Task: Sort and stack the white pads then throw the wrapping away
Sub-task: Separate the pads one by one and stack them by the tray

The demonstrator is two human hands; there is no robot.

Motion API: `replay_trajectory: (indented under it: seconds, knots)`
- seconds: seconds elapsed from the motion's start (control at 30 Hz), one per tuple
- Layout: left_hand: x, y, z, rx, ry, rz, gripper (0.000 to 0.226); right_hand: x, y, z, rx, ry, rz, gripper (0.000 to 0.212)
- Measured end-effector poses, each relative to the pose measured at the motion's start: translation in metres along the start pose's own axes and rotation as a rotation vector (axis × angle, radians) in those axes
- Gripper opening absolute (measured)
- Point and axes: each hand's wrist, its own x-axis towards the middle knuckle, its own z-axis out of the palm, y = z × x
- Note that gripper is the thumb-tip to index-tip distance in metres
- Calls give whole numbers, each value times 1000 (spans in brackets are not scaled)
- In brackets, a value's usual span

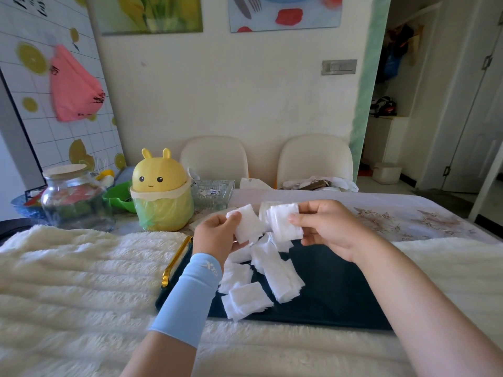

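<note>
Both hands are raised above a dark tray (pixel 334 289) that lies on a fluffy white cloth. My left hand (pixel 215 235), with a light blue sleeve on its forearm, pinches one white pad (pixel 249 223) between thumb and fingers. Just to the right, my right hand (pixel 329 229) grips a small stack of white pads (pixel 285 221) by its right edge. Several loose white pads (pixel 261 278) lie scattered on the tray's left half, below the hands.
A yellow bunny-shaped bin (pixel 160 191) with a green liner stands at the back left. Beside it are a glass jar (pixel 73 197), a green bowl (pixel 118 195) and a glass dish (pixel 212 193). Two white chairs (pixel 215 159) stand behind the table.
</note>
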Motion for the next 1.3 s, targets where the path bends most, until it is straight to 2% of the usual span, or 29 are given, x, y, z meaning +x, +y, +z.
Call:
replay_trajectory:
  seconds: [0.13, 0.27, 0.37, 0.6, 0.73, 0.8, 0.87, 0.97, 1.13, 1.3]
  knots:
    - [-3, -2, 8, 28, -88, 17, 15, -4, -5, 12, 151, -86, -67, 12]
    - [-9, -3, 12, 6, -232, -60, 19, -3, 3, 28, -46, 2, -101, 14]
    - [-9, -2, 10, -68, -281, -132, 23, -2, 6, 25, -143, 75, -104, 13]
    - [-13, 1, 9, -68, -375, -148, 28, -5, -1, 27, -141, 50, -149, 12]
    - [-14, 5, 10, -42, -408, -153, 47, -6, 1, 33, -229, 126, -156, 13]
    - [-15, 6, 7, 15, -452, -114, 54, -5, 1, 31, -264, 131, -136, 20]
    - [-15, 6, 5, 54, -498, -84, 45, -4, 0, 28, -233, 70, -73, 31]
    - [-14, 6, 3, 30, -534, -90, 26, -4, 0, 24, -59, -34, 24, 23]
    - [-15, 11, 0, -63, -600, -122, 26, -3, -1, 19, 104, -91, 80, 14]
    - [-15, 8, 1, -50, -585, -100, 27, -2, 2, 20, 31, -40, 32, 16]
